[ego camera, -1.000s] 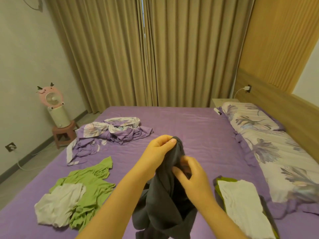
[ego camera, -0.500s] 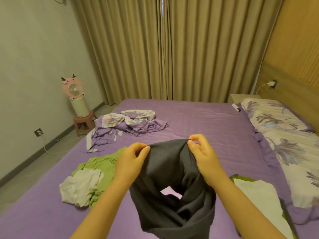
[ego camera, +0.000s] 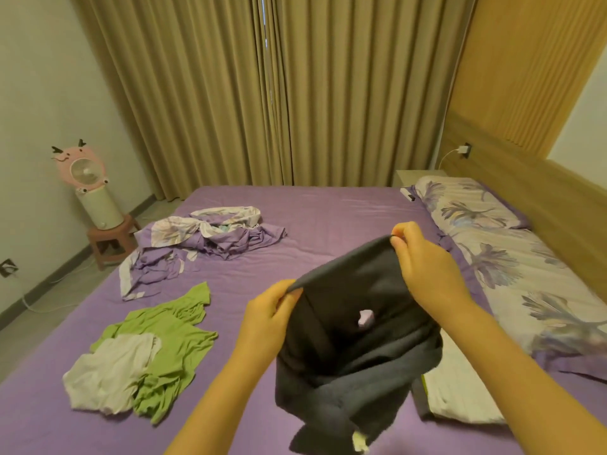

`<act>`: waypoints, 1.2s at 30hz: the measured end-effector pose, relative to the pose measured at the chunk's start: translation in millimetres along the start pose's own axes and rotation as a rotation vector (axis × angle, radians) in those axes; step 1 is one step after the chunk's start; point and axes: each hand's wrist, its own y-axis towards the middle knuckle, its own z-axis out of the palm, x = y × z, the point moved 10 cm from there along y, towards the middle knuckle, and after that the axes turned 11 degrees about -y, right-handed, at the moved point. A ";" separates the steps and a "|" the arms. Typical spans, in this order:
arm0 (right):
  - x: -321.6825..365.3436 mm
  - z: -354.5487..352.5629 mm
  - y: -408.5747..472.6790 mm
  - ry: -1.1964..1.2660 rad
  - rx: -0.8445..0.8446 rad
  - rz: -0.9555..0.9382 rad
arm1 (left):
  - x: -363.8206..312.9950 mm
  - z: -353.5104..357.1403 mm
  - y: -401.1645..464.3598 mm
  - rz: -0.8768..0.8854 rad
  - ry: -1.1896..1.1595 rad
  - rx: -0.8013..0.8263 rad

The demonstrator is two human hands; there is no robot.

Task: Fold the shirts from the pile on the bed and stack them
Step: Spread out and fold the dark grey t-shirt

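The left hand (ego camera: 267, 318) and the right hand (ego camera: 423, 261) each pinch the top edge of the dark gray shirt (ego camera: 354, 326), which hangs down below the fingers.

**Dim, warm, soft-edged view**

Warm, dim, even light fills the room; a thin bright slit shows between the curtains (ego camera: 266, 93). Shadows are faint. Wide-angle bending curves the edges. The dark shirt (ego camera: 354, 339) blurs along its lower hem.

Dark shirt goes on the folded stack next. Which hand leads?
Right, probably. The right hand pinches the dark shirt nearest the folded stack; the left hand grips the far edge.
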 end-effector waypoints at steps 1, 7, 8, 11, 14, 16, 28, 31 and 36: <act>-8.0 -2.8 -2.2 -0.114 -0.027 -0.030 | -7.6 -0.9 5.7 0.003 -0.023 0.023; -14.0 12.6 -26.6 -0.100 -0.085 -0.054 | -32.9 29.4 29.9 -0.061 -0.192 0.105; -6.3 18.3 -33.5 0.003 -0.084 -0.075 | -34.6 34.3 31.6 -0.067 -0.222 0.110; 33.2 39.4 -56.4 0.293 -0.006 -0.150 | -40.1 44.7 33.3 -0.047 -0.230 0.137; 57.0 70.1 -67.1 0.415 0.107 -0.067 | -43.6 40.0 33.8 -0.024 -0.217 0.115; 63.0 78.3 -64.3 0.522 0.108 0.022 | -43.6 30.7 33.7 -0.029 -0.241 0.097; 91.3 70.9 -26.0 0.660 0.241 -0.080 | -11.5 -41.1 10.0 -0.113 0.072 0.354; 77.2 67.4 -13.0 0.698 0.279 0.013 | 21.3 -58.2 -1.8 -0.157 0.302 0.383; 50.6 71.8 -2.4 0.933 0.392 0.337 | 36.5 -80.1 -11.9 -0.101 0.465 0.159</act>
